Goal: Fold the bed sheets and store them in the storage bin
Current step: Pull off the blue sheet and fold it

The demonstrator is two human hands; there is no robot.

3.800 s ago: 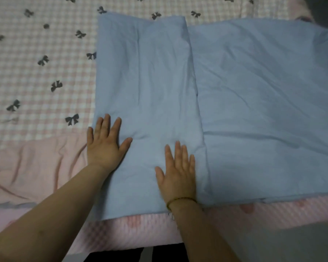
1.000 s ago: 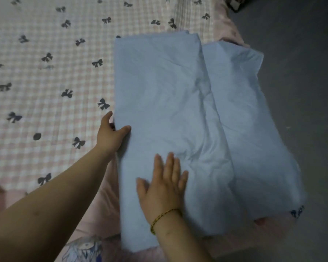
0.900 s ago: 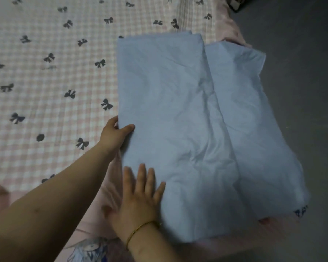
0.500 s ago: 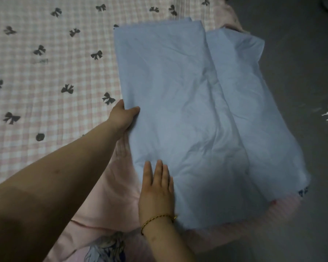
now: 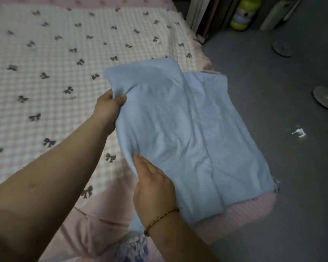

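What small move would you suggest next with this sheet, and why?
Probably fold the blue sheet rightwards by its lifted left edge: the left hand pinches that edge, the right hand holds it nearer, and a lower layer lies uncovered at right.

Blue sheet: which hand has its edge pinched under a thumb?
The left hand, farther up the bed, pinches the blue sheet so it bunches. The right hand, with the bracelet, lays straighter fingers on the near edge, thumb hidden.
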